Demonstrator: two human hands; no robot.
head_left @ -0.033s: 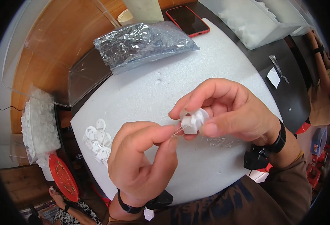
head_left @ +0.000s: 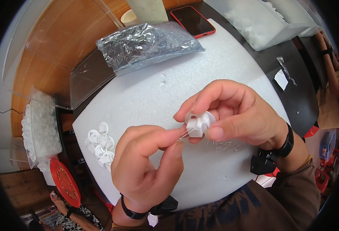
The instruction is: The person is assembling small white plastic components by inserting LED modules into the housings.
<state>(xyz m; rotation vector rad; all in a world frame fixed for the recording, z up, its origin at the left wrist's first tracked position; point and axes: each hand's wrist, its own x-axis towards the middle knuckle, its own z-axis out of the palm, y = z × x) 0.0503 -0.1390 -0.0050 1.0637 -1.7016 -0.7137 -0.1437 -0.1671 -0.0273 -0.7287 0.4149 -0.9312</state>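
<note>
My right hand point(head_left: 231, 111) holds a small white plastic part point(head_left: 195, 127), with a round disc and a block-shaped body, between thumb and fingers. Two thin wire leads point(head_left: 185, 133) run from its block to my left hand point(head_left: 150, 158), whose thumb and forefinger pinch their ends. What the leads join to inside the block is hidden. Below my right hand lies a loose heap of thin, clear-headed wire pieces point(head_left: 227, 146). Left of my left hand is a group of similar white round parts point(head_left: 102, 142).
White foam sheet point(head_left: 169, 92) covers the dark table point(head_left: 300, 69). At its far side lie a silvery plastic bag point(head_left: 150, 46) and a red-edged phone point(head_left: 193, 22). Bins of white parts stand far right point(head_left: 254, 29) and left point(head_left: 42, 129). Another person's hand point(head_left: 59, 202) is near a red tray point(head_left: 64, 183).
The white part has tilted slightly in my right hand, showing more of a hole in its disc. Otherwise my hands have hardly moved.
</note>
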